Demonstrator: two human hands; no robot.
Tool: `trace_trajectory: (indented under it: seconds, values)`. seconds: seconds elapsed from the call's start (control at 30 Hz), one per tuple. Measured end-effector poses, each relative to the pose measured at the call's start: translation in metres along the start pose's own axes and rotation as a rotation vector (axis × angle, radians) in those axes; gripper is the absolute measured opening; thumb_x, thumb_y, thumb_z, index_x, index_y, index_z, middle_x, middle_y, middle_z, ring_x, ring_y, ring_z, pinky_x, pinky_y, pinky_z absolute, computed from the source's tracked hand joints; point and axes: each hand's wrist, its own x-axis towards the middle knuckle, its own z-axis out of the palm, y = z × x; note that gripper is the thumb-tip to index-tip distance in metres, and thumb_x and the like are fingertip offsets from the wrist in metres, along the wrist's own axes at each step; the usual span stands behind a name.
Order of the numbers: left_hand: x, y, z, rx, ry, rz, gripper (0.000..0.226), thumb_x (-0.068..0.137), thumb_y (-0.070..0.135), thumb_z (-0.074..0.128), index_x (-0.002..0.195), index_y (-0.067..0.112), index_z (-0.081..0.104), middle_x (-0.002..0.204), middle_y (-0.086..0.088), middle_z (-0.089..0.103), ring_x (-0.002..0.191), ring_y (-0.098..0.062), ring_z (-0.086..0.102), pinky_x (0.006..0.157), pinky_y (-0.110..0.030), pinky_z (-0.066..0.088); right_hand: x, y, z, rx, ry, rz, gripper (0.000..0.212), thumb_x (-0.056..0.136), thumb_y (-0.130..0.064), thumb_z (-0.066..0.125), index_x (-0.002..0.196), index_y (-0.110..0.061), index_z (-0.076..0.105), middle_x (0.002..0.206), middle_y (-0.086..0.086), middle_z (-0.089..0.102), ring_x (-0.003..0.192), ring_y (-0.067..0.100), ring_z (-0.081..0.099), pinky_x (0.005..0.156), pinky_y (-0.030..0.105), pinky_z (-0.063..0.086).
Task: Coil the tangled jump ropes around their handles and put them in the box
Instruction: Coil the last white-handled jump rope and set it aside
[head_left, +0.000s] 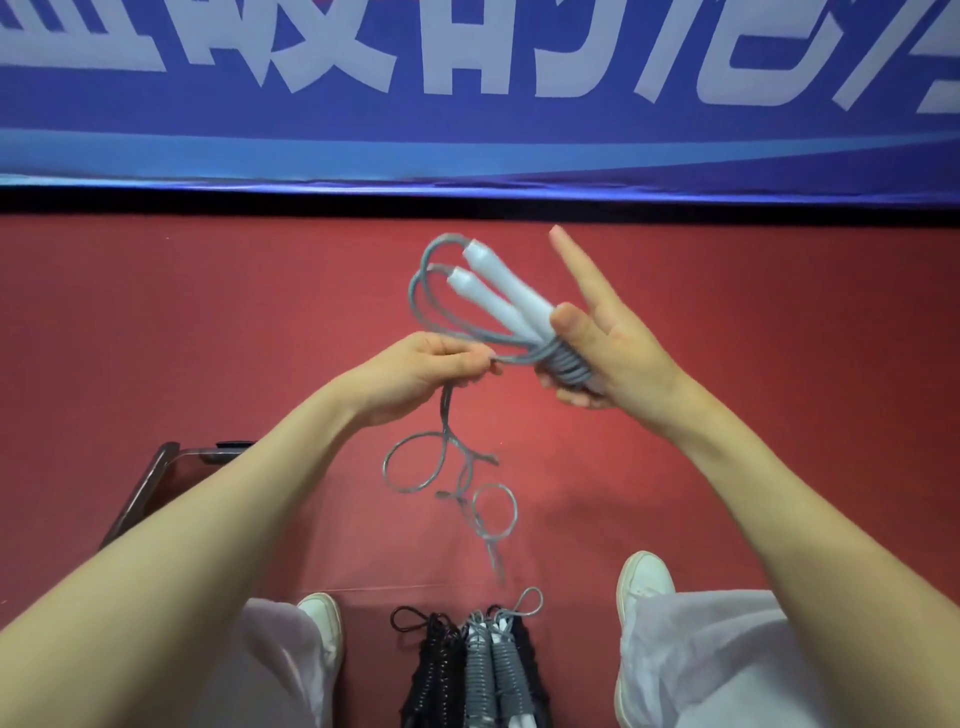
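Winding the rope round the handles, you are partway: your right hand grips them above the floor, your left hand pinches the dangling slack left to wind, and finished coils lie between your shoes.

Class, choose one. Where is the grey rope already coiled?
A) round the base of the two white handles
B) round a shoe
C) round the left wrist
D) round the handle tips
A: the rope wraps the base of the handles gripped in the right hand, while the left hand pinches the loose length.
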Motion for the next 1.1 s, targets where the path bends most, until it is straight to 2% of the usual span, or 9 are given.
trace_trajectory:
  seconds: [0.13,0.23,0.4,0.5,0.6,0.73,0.83,0.97,1.1]
  values:
    - [-0.006,0.013,-0.020,0.328,-0.089,0.091,0.021,0.086,-0.001,0.059,0.091,0.017,0.068,0.084,0.012,0.072,0.079,-0.001,0.064,0.074,-0.018,0.049,-0.005,0.010,0.000,-0.242,-0.247,0.193,0.080,0.085,-0.051,0.063,0.145,-0.055,0.009,0.065,0.013,0.058,0.047,0.020,0.046,0.042,0.023,0.035]
    - [-0.002,0.018,-0.021,0.274,0.014,0.006,0.027,0.083,-0.011,0.061,0.083,0.015,0.072,0.079,0.002,0.072,0.074,-0.009,0.064,0.071,-0.022,0.052,-0.001,0.017,-0.004,-0.405,-0.263,0.327,0.081,0.079,-0.061,0.063,0.141,-0.061,0.011,0.069,0.009,0.059,0.056,0.023,0.050,0.050,0.030,0.040]
    - [0.000,0.015,-0.018,0.273,0.037,-0.026,0.023,0.082,-0.007,0.065,0.084,0.013,0.073,0.079,-0.001,0.073,0.073,-0.009,0.064,0.070,-0.023,0.053,0.002,0.016,-0.008,-0.393,-0.276,0.358,0.080,0.080,-0.054,0.066,0.143,-0.055,0.017,0.066,0.006,0.057,0.055,0.020,0.046,0.049,0.028,0.038]
    - [0.001,0.015,-0.012,0.294,0.023,-0.040,0.013,0.075,0.002,0.077,0.083,0.013,0.075,0.073,0.003,0.071,0.069,-0.005,0.060,0.070,-0.019,0.048,-0.001,0.015,0.001,-0.668,-0.355,0.356,0.086,0.080,-0.060,0.063,0.147,-0.049,0.011,0.069,0.004,0.063,0.056,0.015,0.054,0.057,0.026,0.045]
    - [0.002,0.015,-0.001,0.412,0.070,-0.002,0.014,0.071,0.010,0.082,0.081,0.018,0.077,0.077,-0.002,0.073,0.072,-0.006,0.059,0.075,-0.025,0.048,-0.001,0.022,0.014,-1.019,-0.383,0.388,0.089,0.085,-0.060,0.056,0.151,-0.038,0.000,0.077,0.002,0.058,0.063,0.017,0.054,0.057,0.029,0.036]
    - [0.003,0.013,0.025,0.360,0.270,0.105,0.016,0.074,0.011,0.081,0.075,0.025,0.073,0.070,0.007,0.068,0.059,0.001,0.057,0.060,-0.017,0.045,0.007,0.034,0.014,-1.332,-0.069,0.302,0.087,0.092,-0.047,0.049,0.153,-0.025,-0.008,0.120,0.014,0.063,0.105,0.036,0.061,0.075,0.037,0.038]
    - [0.005,0.015,0.039,0.072,0.379,0.092,0.004,0.089,0.019,0.068,0.087,0.017,0.066,0.069,0.008,0.062,0.047,-0.006,0.042,0.048,-0.021,0.034,0.013,0.029,-0.002,-1.331,0.257,0.236,0.087,0.092,-0.046,0.051,0.154,-0.024,-0.006,0.119,0.013,0.063,0.102,0.040,0.062,0.076,0.040,0.043]
    - [0.007,0.019,0.051,-0.147,0.160,-0.113,0.014,0.099,0.020,0.051,0.101,0.011,0.061,0.069,0.001,0.060,0.046,-0.009,0.030,0.045,-0.018,0.024,0.012,0.025,-0.009,-1.289,0.461,0.076,0.086,0.092,-0.045,0.054,0.154,-0.024,0.000,0.119,0.009,0.061,0.097,0.041,0.063,0.073,0.042,0.046]
    - [0.010,0.023,0.040,-0.361,0.121,-0.179,0.014,0.093,0.017,0.057,0.096,0.009,0.068,0.066,0.006,0.056,0.055,-0.006,0.041,0.057,-0.018,0.035,0.010,0.020,-0.007,-1.084,0.487,0.037,0.084,0.088,-0.048,0.060,0.152,-0.029,0.010,0.118,0.009,0.062,0.101,0.042,0.061,0.076,0.042,0.042]
